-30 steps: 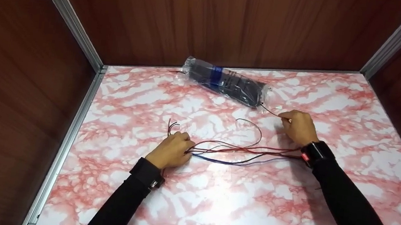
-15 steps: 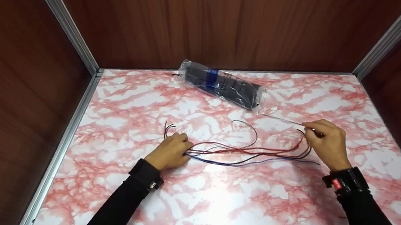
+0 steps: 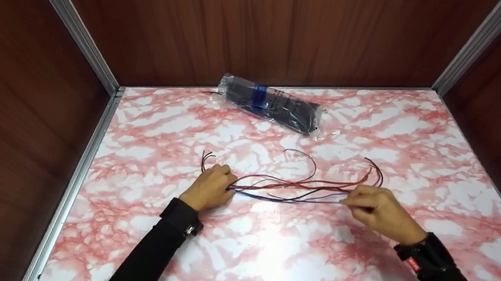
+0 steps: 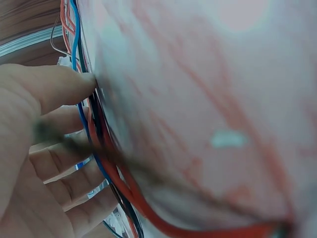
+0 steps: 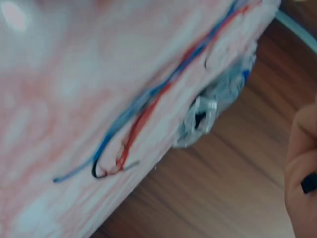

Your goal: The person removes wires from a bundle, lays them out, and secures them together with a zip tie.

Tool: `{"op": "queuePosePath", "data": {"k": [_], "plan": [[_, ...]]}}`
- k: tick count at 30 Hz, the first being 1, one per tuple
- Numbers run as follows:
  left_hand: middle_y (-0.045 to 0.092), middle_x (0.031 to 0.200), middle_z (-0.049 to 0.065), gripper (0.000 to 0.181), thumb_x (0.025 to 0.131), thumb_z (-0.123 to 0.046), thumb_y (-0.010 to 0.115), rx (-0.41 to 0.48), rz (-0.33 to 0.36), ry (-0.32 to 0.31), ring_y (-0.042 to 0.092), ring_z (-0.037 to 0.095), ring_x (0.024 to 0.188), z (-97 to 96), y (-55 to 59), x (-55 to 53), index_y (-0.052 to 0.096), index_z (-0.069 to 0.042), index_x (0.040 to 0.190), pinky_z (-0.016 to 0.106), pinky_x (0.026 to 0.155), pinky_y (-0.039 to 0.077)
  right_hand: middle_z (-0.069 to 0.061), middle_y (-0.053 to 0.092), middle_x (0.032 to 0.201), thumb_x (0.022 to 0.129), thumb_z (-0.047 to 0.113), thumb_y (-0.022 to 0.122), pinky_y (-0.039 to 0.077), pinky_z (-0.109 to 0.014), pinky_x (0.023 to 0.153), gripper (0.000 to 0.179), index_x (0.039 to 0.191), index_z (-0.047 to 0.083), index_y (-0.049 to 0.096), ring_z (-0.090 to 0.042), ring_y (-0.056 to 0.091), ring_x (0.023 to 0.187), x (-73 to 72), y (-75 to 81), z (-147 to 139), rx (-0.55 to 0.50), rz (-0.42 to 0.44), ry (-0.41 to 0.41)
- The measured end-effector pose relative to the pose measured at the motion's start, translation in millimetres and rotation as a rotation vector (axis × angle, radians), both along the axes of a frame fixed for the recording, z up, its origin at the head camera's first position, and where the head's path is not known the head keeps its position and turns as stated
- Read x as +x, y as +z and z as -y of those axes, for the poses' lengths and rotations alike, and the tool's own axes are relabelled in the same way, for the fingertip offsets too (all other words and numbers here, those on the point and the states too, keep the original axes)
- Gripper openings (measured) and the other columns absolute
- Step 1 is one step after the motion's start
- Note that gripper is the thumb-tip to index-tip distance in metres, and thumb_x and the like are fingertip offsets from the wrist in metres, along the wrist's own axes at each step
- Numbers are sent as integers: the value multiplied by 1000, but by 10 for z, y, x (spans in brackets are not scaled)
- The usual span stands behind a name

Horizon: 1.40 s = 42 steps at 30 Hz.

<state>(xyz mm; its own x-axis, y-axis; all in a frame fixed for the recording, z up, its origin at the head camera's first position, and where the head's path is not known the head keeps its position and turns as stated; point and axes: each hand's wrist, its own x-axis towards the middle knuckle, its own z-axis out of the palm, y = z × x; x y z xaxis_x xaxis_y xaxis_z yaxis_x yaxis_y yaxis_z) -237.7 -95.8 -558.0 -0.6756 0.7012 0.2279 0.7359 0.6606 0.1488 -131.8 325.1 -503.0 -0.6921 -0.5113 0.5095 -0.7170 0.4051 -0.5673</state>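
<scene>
My left hand [image 3: 210, 187] grips a bundle of red, blue and black wires [image 3: 292, 183] on the tabletop. In the left wrist view, its thumb [image 4: 64, 87] lies across the blue wire [image 4: 76, 44], the other fingers behind. Loose ends fan out past both hands. My right hand [image 3: 378, 212] is pinched low at the bundle's right part, holding a thin black strip that looks like a cable tie. Its small square black head [image 5: 309, 183] shows in the palm in the right wrist view. Most of the strip is hidden or too thin to follow among the wires.
A clear plastic bag [image 3: 272, 105] with a blue band and black ties inside lies by the back wall [image 3: 262, 30]. Wood-grain panels with metal edges enclose the red-and-white marbled table [image 3: 275, 259] on three sides. A thin grey wire [image 3: 314, 166] loops above the bundle.
My right hand has pulled the black cable tie out of the bag, to the right, then brought it down and left to the wires. My left hand keeps its hold on the bundle.
</scene>
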Motion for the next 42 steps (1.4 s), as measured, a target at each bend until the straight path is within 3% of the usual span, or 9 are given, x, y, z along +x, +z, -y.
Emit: {"op": "queuePosePath", "data": {"k": [5,10,13,19,24,29,36,42], "plan": [[56,87,4,15,81,-22,72,10,0,1,58,28,81,-23,-17,-10,70,-9,90,40,71,48,9,62,89,74,-17,64,41,-12,58,44,102,14,77,-6,53,69,142,-38,-57,67,23,50],[57,84,4,11,82,-20,72,-9,4,17,59,27,81,-52,1,-17,68,-10,86,39,70,49,9,60,84,71,-15,65,40,-12,59,40,98,12,78,-5,52,68,224,21,-43,103,-60,33],[57,80,3,7,82,-16,70,-22,0,26,60,27,78,-81,20,-20,66,-10,80,39,67,49,7,60,83,71,-13,66,41,-12,60,36,97,9,77,-5,53,69,216,3,43,145,-101,29],[56,75,5,6,73,-11,65,-72,-4,21,59,28,73,-142,44,-13,60,-9,72,43,65,48,6,58,82,77,-9,63,41,-12,59,31,98,10,77,-3,52,70,164,-51,242,201,-75,24],[56,77,4,8,73,-14,66,-87,3,12,58,28,74,-151,50,17,60,-10,74,42,66,47,5,58,83,81,-7,61,42,-13,58,29,100,10,76,-2,53,71,144,-72,348,224,-57,15],[56,77,1,6,75,-14,67,-69,55,6,59,25,77,-172,75,30,62,-13,74,42,67,47,2,59,83,82,-8,60,43,-12,58,30,103,8,75,-3,55,71,140,-100,388,221,-40,21],[59,79,4,13,70,-18,67,-194,48,-11,59,28,77,-255,67,8,56,-11,71,43,70,45,5,56,82,80,-8,58,42,-12,58,33,101,11,75,-2,54,71,151,-127,459,215,-60,19],[60,80,7,17,73,-22,66,-194,66,-3,60,29,77,-248,53,27,58,-9,80,44,72,45,1,58,83,83,-6,59,45,-15,59,29,102,8,75,-4,56,74,139,-212,547,233,-45,6]]}}
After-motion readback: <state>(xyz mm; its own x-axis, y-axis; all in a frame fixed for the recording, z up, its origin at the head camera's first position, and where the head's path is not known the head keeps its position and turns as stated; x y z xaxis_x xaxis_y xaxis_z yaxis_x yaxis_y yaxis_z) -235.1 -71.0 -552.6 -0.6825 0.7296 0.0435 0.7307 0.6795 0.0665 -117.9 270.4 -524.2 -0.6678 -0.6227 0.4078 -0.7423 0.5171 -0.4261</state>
